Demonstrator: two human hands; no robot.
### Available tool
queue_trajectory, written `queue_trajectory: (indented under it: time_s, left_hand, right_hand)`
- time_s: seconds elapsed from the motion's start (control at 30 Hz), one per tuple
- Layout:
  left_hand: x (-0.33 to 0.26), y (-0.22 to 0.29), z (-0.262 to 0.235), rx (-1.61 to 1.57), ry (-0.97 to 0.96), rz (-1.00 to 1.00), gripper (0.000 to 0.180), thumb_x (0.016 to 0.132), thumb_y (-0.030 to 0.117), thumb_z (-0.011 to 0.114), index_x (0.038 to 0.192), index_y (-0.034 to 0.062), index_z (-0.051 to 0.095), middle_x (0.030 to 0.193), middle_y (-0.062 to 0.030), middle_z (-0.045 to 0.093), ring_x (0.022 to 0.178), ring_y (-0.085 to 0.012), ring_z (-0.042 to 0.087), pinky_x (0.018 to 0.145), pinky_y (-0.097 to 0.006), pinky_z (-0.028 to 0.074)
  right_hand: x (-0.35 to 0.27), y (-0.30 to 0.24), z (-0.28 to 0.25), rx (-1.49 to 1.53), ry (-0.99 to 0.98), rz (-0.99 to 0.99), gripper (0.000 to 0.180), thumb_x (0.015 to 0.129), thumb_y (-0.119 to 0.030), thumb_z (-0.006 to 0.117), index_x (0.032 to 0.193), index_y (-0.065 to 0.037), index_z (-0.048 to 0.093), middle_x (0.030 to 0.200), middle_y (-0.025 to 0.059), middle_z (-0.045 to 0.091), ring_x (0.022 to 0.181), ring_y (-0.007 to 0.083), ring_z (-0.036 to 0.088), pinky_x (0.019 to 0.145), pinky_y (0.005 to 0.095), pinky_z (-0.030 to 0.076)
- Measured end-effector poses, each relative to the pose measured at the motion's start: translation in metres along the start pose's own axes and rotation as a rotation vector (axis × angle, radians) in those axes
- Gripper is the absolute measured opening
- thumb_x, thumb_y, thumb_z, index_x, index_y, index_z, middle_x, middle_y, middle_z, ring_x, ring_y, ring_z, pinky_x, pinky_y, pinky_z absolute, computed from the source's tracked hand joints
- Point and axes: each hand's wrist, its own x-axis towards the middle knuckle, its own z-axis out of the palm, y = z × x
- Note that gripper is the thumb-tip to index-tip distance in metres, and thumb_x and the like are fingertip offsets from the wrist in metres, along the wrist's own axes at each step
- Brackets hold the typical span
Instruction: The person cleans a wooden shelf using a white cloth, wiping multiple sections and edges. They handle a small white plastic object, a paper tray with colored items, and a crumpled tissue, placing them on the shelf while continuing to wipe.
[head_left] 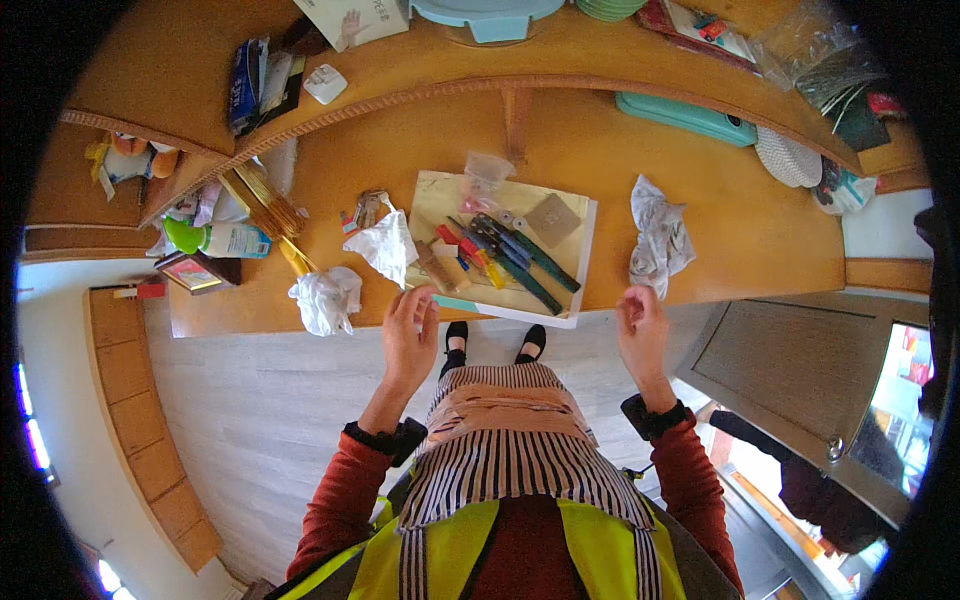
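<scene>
My left hand (410, 335) is at the table's front edge, fingers loosely bent and apart, with nothing visible in it. It lies beside the lower left corner of a cream sheet (440, 200). On the sheet lie several dark-handled tools (535, 260), red and yellow-handled tools (490, 268), a wooden-handled tool (432, 268), a square grey-brown piece (553, 220) and a clear plastic bag (487, 172). My right hand (642, 325) hovers at the near end of a crumpled whitish cloth (658, 235); its fingers curl loosely, apart from the thumb, and appear to hold nothing.
Crumpled white cloths (326, 300) lie at the left, near a bundle of thin yellowish sticks (262, 200), a green-topped bottle (225, 238) and a picture frame (197, 271). A raised shelf (560, 60) spans the back, with a teal case (690, 118) beneath. A brown door (790, 370) stands right.
</scene>
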Motion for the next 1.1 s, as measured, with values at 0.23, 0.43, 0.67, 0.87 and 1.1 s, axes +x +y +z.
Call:
queue_trajectory:
  time_s: [0.23, 0.43, 0.67, 0.87, 1.1]
  left_hand:
    - [0.042, -0.026, -0.018, 0.495, -0.044, 0.43, 0.042, 0.078, 0.01, 0.06, 0.12, 0.0089, 0.058, 0.129, -0.0043, 0.049, 0.114, -0.0269, 0.046, 0.094, -0.042, 0.038]
    - [0.04, -0.069, -0.024, 0.597, -0.048, 0.525, 0.037, 0.081, 0.014, 0.057, 0.118, 0.0076, 0.059, 0.132, -0.0018, 0.048, 0.121, -0.0243, 0.042, 0.097, -0.042, 0.037]
    - [0.036, -0.095, -0.04, 0.606, -0.07, 0.373, 0.038, 0.08, 0.018, 0.061, 0.116, 0.006, 0.059, 0.128, -0.0037, 0.052, 0.12, -0.0244, 0.044, 0.098, -0.044, 0.036]
    - [0.033, -0.086, -0.043, 0.57, -0.099, 0.223, 0.035, 0.082, 0.021, 0.063, 0.112, 0.0039, 0.059, 0.116, -0.0093, 0.055, 0.105, -0.027, 0.051, 0.086, -0.041, 0.042]
    - [0.039, -0.072, -0.012, 0.286, -0.036, 0.099, 0.028, 0.089, 0.02, 0.054, 0.109, -0.0001, 0.056, 0.097, -0.0216, 0.058, 0.088, -0.0391, 0.058, 0.074, -0.049, 0.046]
  right_hand:
    - [-0.027, 0.006, 0.059, 0.353, -0.063, 0.564, 0.027, 0.093, -0.029, 0.057, 0.11, -0.008, 0.05, 0.092, 0.0073, 0.062, 0.075, 0.0148, 0.062, 0.064, 0.0273, 0.049]
    - [-0.034, -0.002, 0.072, 0.745, 0.016, 0.7, 0.035, 0.093, -0.039, 0.056, 0.115, -0.012, 0.051, 0.098, 0.0046, 0.063, 0.084, 0.014, 0.062, 0.07, 0.0264, 0.05]
    - [-0.033, -0.011, 0.07, 0.719, 0.004, 0.746, 0.032, 0.093, -0.036, 0.057, 0.116, -0.013, 0.053, 0.102, 0.0012, 0.06, 0.085, 0.0108, 0.06, 0.071, 0.0256, 0.049]
    - [-0.033, -0.009, 0.073, 0.687, -0.022, 0.713, 0.028, 0.093, -0.034, 0.057, 0.113, -0.014, 0.055, 0.102, -0.0028, 0.06, 0.085, 0.0083, 0.059, 0.069, 0.0239, 0.047]
    - [-0.029, -0.017, 0.064, 0.738, -0.067, 0.704, 0.025, 0.09, -0.023, 0.06, 0.111, -0.009, 0.059, 0.097, -0.0007, 0.061, 0.085, 0.0086, 0.057, 0.07, 0.0235, 0.046]
